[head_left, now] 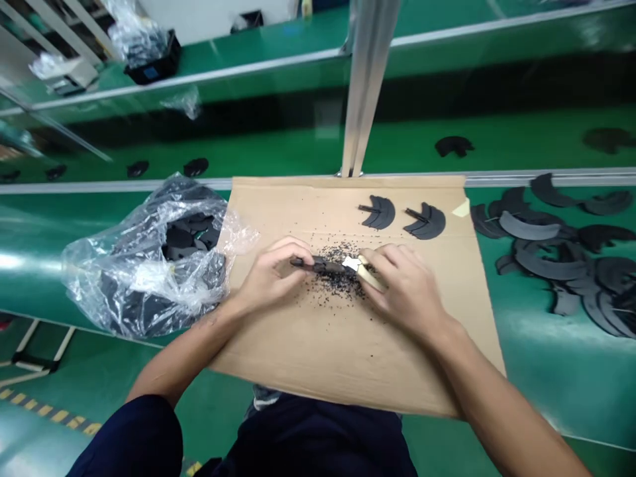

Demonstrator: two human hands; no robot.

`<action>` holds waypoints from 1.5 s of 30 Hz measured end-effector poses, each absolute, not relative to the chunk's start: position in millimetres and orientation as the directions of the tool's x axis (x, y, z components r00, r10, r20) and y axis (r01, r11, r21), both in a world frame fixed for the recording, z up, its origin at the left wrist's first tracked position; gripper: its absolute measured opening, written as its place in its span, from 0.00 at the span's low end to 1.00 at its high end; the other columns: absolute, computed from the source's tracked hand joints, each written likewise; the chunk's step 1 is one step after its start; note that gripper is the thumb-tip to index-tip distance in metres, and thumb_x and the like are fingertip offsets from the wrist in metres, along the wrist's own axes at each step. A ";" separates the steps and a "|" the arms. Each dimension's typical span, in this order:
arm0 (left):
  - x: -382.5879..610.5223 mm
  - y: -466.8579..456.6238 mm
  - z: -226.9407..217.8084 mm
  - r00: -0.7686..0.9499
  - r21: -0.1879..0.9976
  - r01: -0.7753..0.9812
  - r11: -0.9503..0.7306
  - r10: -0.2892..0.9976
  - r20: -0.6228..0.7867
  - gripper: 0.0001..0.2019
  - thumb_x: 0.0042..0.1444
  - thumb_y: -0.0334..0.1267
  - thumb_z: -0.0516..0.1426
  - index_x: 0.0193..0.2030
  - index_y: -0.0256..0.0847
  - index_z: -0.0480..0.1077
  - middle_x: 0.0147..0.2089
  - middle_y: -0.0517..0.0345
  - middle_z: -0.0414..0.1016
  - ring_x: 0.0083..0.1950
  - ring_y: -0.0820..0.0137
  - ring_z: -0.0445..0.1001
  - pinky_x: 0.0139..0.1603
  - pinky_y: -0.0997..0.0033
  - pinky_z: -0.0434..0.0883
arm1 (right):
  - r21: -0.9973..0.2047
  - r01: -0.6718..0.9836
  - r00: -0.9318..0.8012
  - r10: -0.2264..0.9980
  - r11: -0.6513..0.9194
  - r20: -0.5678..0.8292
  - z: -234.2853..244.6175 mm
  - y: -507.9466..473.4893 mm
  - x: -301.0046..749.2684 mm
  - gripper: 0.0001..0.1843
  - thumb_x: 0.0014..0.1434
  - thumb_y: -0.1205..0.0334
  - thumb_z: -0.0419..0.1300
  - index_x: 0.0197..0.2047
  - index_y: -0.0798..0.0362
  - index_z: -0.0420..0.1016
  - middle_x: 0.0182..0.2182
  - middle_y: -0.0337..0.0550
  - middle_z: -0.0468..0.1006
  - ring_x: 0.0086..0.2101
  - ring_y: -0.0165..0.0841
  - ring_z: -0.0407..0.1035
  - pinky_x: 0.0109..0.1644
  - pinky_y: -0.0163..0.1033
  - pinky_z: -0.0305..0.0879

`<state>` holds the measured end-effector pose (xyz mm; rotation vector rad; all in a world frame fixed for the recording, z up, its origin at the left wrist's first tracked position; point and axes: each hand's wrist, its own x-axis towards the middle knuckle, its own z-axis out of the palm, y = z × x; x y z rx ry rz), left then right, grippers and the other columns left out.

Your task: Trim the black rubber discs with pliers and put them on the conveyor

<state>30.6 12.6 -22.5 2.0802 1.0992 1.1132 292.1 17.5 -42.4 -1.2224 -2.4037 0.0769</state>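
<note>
My left hand [273, 271] pinches one end of a dark, curved foam-like piece [325, 266] above the cardboard sheet [397, 358]. My right hand [407, 285] is closed around a pale yellow handled tool [371, 278]. A bright white or shiny part at the tool's front meets the dark piece; its exact kind cannot be made out. Black crumbs [342, 289] lie scattered on the cardboard under both hands. Farther back on the sheet rest two fan-shaped black pieces [381, 213], each with a thin strip sticking out to the left.
A clear plastic bag [149, 278] of black pieces sits left of the cardboard. Many loose curved black pieces [556, 265] are heaped on the green bench at right. A metal post [365, 99] rises behind the cardboard. A black bin [156, 63] stands at the back left.
</note>
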 end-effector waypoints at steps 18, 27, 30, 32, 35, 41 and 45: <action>-13.7 236.1 -30.0 0.095 0.380 0.917 -0.123 0.991 0.091 0.18 0.67 0.45 0.58 0.59 0.37 0.69 0.58 0.48 0.72 0.55 0.62 0.75 0.55 0.54 0.77 | -0.295 0.713 -0.574 0.771 0.636 0.276 -48.5 0.6 290.1 0.21 0.56 0.67 0.66 0.53 0.54 0.72 0.43 0.49 0.76 0.45 0.41 0.69 0.49 0.46 0.63; -16.5 242.7 -25.0 -0.020 0.378 0.925 -0.030 0.992 0.126 0.17 0.67 0.44 0.58 0.57 0.36 0.70 0.57 0.49 0.73 0.55 0.61 0.75 0.55 0.55 0.76 | -0.284 0.704 -0.582 0.757 0.651 0.296 -47.4 -0.3 289.3 0.18 0.57 0.66 0.66 0.52 0.54 0.72 0.43 0.50 0.77 0.42 0.41 0.69 0.46 0.44 0.64; -14.6 232.2 -12.3 0.070 0.377 0.918 -0.122 0.986 0.149 0.14 0.68 0.39 0.54 0.52 0.33 0.75 0.53 0.47 0.78 0.53 0.62 0.78 0.58 0.61 0.74 | -0.282 0.704 -0.577 0.756 0.652 0.309 -47.1 -1.0 289.5 0.18 0.57 0.66 0.65 0.51 0.54 0.72 0.43 0.50 0.78 0.42 0.41 0.69 0.45 0.44 0.63; -12.3 217.1 -7.0 0.176 0.374 0.903 -0.211 0.976 0.126 0.14 0.65 0.37 0.54 0.48 0.33 0.78 0.50 0.49 0.82 0.51 0.62 0.79 0.57 0.67 0.73 | -0.287 0.698 -0.576 0.752 0.656 0.320 -47.2 -1.3 289.3 0.18 0.57 0.67 0.65 0.51 0.53 0.72 0.43 0.50 0.78 0.42 0.41 0.69 0.46 0.44 0.63; -8.6 192.3 -8.4 0.329 0.363 0.878 -0.313 0.944 0.018 0.11 0.58 0.43 0.61 0.41 0.40 0.81 0.43 0.57 0.84 0.45 0.65 0.81 0.50 0.74 0.74 | -0.289 0.686 -0.579 0.741 0.668 0.340 -48.4 -0.5 288.7 0.17 0.57 0.68 0.64 0.51 0.52 0.72 0.43 0.50 0.77 0.43 0.41 0.69 0.46 0.45 0.63; -15.1 210.2 -18.7 0.183 0.236 0.954 -0.183 0.983 0.023 0.11 0.64 0.42 0.58 0.45 0.40 0.79 0.49 0.51 0.81 0.53 0.61 0.78 0.55 0.66 0.74 | -0.289 0.673 -0.598 0.731 0.681 0.330 -52.9 2.5 286.8 0.18 0.57 0.68 0.63 0.52 0.52 0.72 0.43 0.49 0.78 0.42 0.41 0.69 0.46 0.44 0.63; -22.7 244.0 -24.4 -0.002 0.171 0.985 -0.005 0.999 0.040 0.17 0.67 0.44 0.58 0.58 0.38 0.69 0.58 0.47 0.72 0.56 0.62 0.75 0.56 0.55 0.76 | -0.294 0.679 -0.599 0.739 0.673 0.308 -53.5 3.7 287.4 0.19 0.57 0.67 0.64 0.53 0.52 0.72 0.43 0.49 0.77 0.42 0.41 0.68 0.45 0.44 0.64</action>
